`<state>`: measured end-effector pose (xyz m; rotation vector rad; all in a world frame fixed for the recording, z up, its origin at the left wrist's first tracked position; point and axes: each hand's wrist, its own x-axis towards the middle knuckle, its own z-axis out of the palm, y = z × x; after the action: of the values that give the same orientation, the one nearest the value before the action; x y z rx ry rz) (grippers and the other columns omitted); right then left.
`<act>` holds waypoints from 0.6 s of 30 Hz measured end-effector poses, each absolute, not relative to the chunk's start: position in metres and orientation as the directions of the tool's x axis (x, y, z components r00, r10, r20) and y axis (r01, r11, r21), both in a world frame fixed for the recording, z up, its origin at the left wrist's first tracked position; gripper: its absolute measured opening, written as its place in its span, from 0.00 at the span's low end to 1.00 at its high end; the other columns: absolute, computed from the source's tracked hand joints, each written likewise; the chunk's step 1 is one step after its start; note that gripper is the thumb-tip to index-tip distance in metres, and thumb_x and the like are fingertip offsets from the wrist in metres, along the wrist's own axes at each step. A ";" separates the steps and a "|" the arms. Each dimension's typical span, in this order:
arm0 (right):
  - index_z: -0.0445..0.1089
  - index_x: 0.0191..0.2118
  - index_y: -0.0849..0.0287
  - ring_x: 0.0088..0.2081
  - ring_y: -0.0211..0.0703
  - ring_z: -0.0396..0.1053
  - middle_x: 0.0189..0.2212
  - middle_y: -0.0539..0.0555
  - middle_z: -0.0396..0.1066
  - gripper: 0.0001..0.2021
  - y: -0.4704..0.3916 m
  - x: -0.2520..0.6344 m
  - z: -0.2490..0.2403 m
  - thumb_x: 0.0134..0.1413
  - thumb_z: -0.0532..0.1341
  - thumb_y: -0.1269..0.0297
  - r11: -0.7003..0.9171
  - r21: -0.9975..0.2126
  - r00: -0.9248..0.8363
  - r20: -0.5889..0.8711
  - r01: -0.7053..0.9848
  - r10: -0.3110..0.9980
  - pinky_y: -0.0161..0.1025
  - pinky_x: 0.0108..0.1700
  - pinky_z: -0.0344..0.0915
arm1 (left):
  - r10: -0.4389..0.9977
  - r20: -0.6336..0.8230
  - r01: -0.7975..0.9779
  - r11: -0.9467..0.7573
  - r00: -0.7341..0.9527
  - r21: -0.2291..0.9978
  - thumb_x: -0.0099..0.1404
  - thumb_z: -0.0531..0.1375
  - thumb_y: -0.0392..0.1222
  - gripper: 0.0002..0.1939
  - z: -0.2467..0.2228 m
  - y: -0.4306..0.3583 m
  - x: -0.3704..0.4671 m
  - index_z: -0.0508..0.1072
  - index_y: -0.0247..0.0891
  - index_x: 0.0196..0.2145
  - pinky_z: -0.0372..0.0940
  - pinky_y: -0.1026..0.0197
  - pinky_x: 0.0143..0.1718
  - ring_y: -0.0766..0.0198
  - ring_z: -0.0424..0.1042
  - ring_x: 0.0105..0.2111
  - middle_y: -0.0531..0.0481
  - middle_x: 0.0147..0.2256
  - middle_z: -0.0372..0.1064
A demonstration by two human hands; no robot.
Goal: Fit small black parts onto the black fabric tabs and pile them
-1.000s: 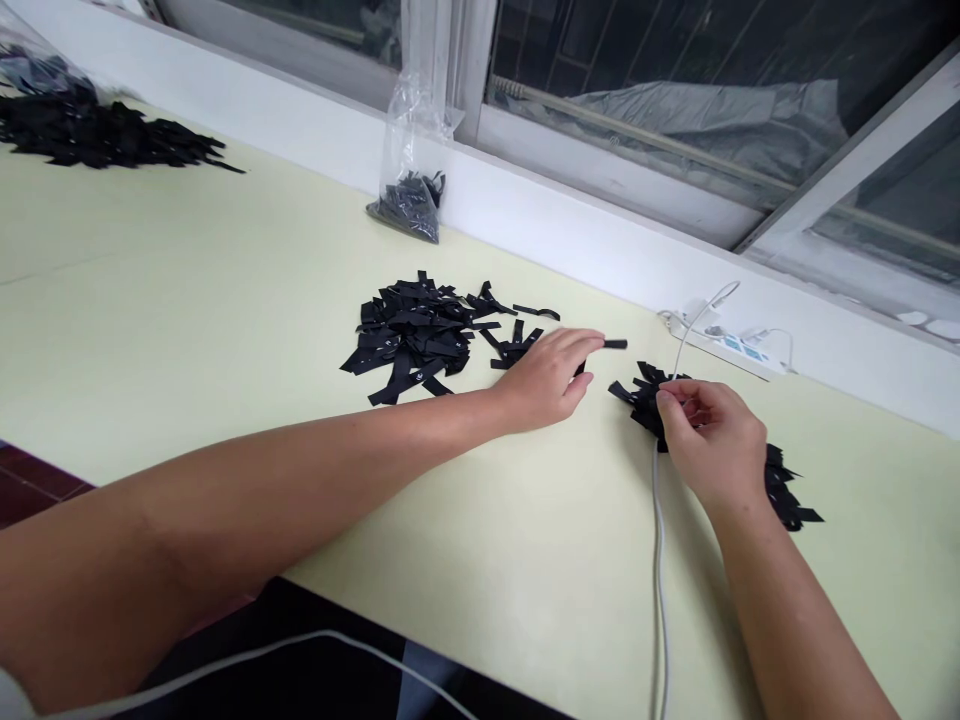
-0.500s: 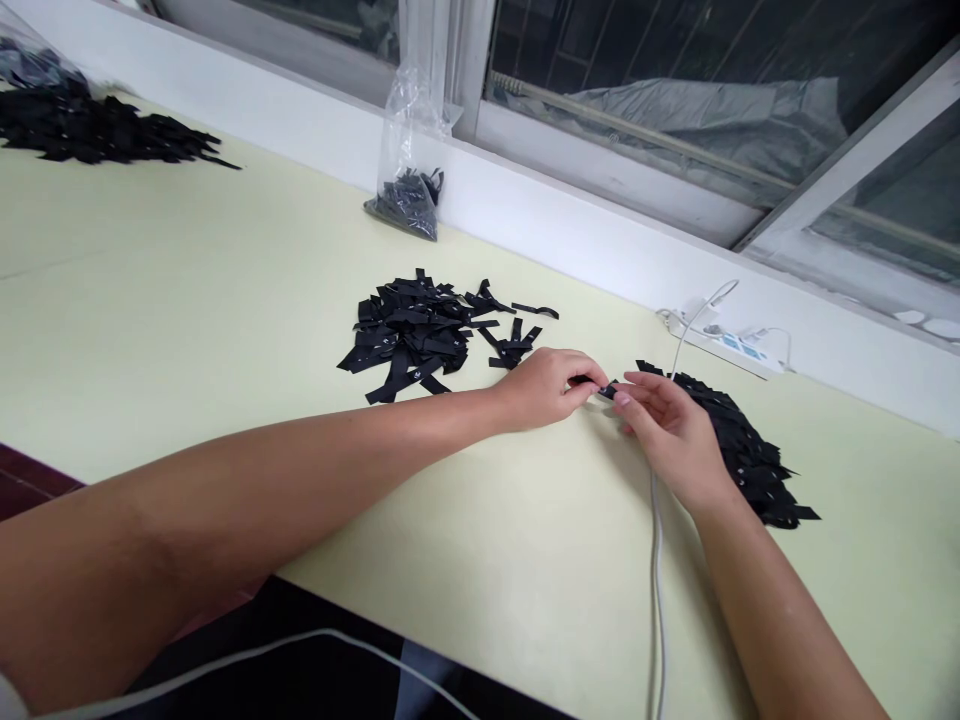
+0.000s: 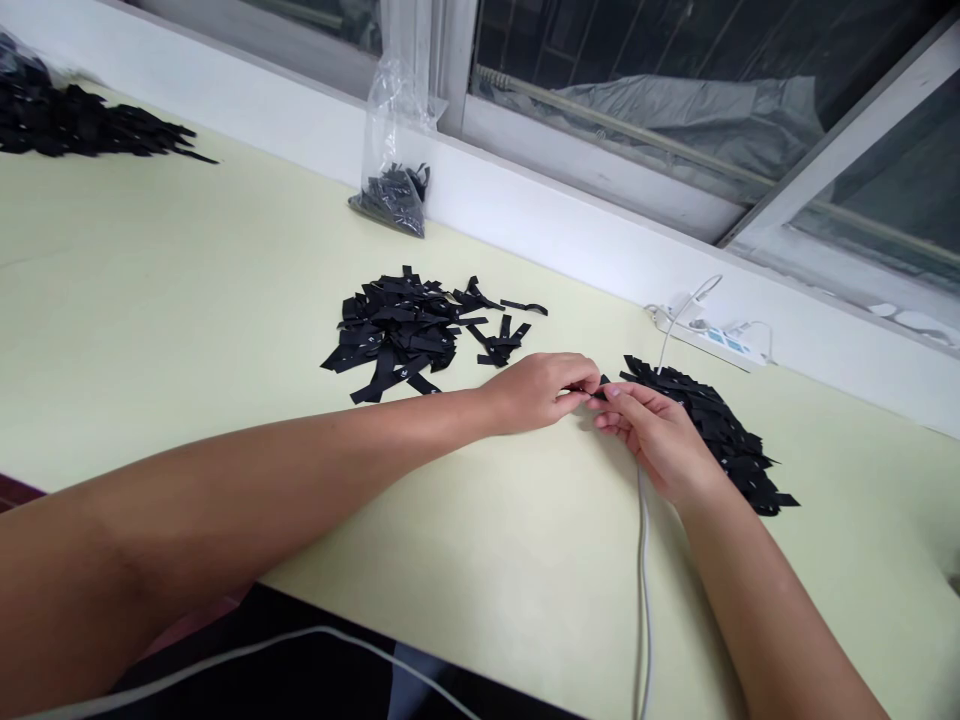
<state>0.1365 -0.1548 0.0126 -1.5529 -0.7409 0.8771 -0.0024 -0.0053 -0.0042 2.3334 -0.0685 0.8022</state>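
Between my two hands is a short black fabric strip [image 3: 604, 384], held just above the table. My left hand [image 3: 536, 392] pinches one end of it, fingers curled. The thumb and forefinger of my right hand [image 3: 660, 430] close on the other end, its remaining fingers loosely bent below. Most of the strip is hidden by the fingers. Left of my hands lies a loose heap of black strips [image 3: 401, 325] with small white marks, and a smaller cluster of strips [image 3: 504, 342] beside it. Just past my right hand is a denser pile of black strips [image 3: 720, 425].
A clear plastic bag [image 3: 394, 190] holding black pieces stands against the wall. At the far left lies another dark pile [image 3: 90, 122]. A power strip [image 3: 709, 338] sits by the wall, and a white cable [image 3: 644, 590] crosses the pale table [image 3: 480, 540] under my right hand.
My hands have drawn closer together on the strip; the right thumb and forefinger now pinch it, where before the right fingers were more spread. The view has shifted slightly right.
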 end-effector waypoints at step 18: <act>0.77 0.36 0.58 0.31 0.40 0.73 0.33 0.54 0.76 0.20 -0.152 0.132 0.009 0.38 0.77 0.53 -0.105 -0.990 0.628 -0.022 0.096 0.778 0.36 0.34 0.75 | 0.073 0.615 -0.291 -0.833 0.785 0.471 0.68 0.56 0.36 0.09 -0.006 -0.005 -0.003 0.75 0.38 0.43 0.66 0.59 0.46 0.60 0.73 0.42 0.46 0.41 0.76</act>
<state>0.1324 -0.1517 0.0088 -1.5949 -0.7437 0.6757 -0.0026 -0.0047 -0.0058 2.4133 -0.1618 0.8627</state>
